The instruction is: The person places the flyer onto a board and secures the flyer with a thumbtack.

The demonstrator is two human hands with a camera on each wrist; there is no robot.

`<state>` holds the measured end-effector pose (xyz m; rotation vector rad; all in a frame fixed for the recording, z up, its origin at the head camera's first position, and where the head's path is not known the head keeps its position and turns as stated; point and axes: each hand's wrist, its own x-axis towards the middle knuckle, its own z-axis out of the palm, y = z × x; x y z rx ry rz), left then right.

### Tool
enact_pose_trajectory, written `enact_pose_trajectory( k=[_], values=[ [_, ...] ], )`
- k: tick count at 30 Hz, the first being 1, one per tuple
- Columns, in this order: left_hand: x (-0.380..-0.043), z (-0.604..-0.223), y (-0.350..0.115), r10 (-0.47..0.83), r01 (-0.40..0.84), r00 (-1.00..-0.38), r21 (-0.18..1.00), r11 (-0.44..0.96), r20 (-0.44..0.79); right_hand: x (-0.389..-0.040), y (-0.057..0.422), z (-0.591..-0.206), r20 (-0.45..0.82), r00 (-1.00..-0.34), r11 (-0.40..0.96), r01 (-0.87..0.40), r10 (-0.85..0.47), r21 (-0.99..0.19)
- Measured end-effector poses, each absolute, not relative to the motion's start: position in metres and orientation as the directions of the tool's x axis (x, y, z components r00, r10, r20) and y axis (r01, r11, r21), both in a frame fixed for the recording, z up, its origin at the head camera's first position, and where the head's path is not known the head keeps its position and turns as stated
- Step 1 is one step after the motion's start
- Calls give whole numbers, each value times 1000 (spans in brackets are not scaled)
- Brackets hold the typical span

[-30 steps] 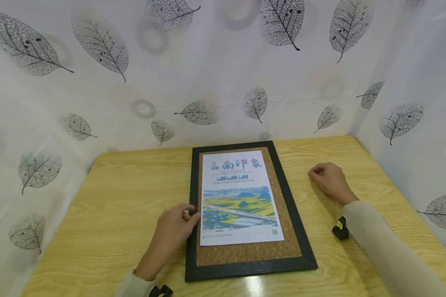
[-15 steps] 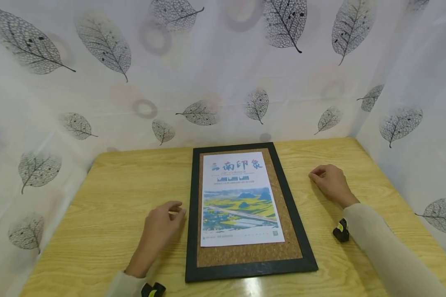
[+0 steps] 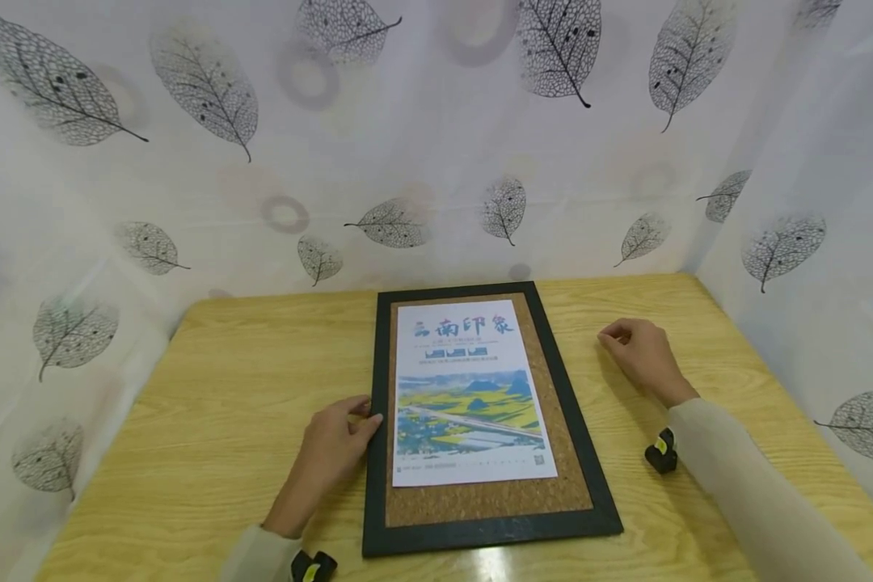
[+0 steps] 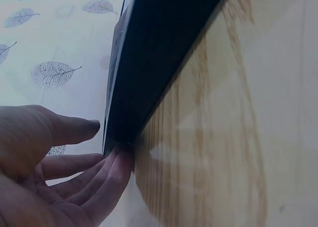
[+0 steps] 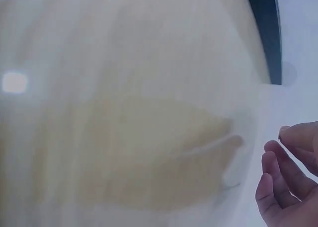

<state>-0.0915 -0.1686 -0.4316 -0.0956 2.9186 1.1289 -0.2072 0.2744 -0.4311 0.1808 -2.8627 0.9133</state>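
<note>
The board (image 3: 495,530) lies flat on the table (image 3: 247,364), a black frame around cork (image 3: 487,498). On the cork rests a white poster (image 3: 473,412), closer to the board's left bar than to its right, so that a wider strip of cork shows along the right and near sides. Large coloured characters run across the poster at the board's far end; below them come small blue boxes, then a landscape of yellow-green fields, blue hills and a pale road (the smallest print is too blurred to read). A square code sits in the poster's corner toward the board's near right.

The left hand (image 3: 335,440) is at the board's left bar, its fingers extended and touching the outer side low down, by the table. Its thumb stands apart from the fingers, with the tip just beside the bar. The right hand (image 3: 642,356) is well clear of the board on its right, fingers loosely bent, thumb near the index finger; nothing shows between them. The two hands are apart, with the board between them. Both sleeves (image 3: 757,477) are pale, and a black device (image 3: 660,453) is at each wrist. Beyond the board hangs a white curtain (image 3: 436,145) printed with dark leaves.
</note>
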Motion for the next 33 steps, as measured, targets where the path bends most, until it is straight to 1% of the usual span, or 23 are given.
enact_pose_trajectory(
  k=[7,13,25,33],
  values=[
    [-95,-437,-168,-54,-59,-998,670,740,-28,-215,255,-424,189,-978,780,-183,-85,-599],
    [-96,-437,-170,-53,-66,-998,677,733,-39,-222,238,-423,167,-981,746,-184,-99,-640],
    [-96,-433,-170,-54,-75,-997,675,734,-52,-236,206,-424,138,-983,710,-183,-122,-680],
    [-96,-433,-170,-47,-78,-997,677,731,-65,-243,188,-421,141,-976,666,-215,-164,-714]
  ],
)
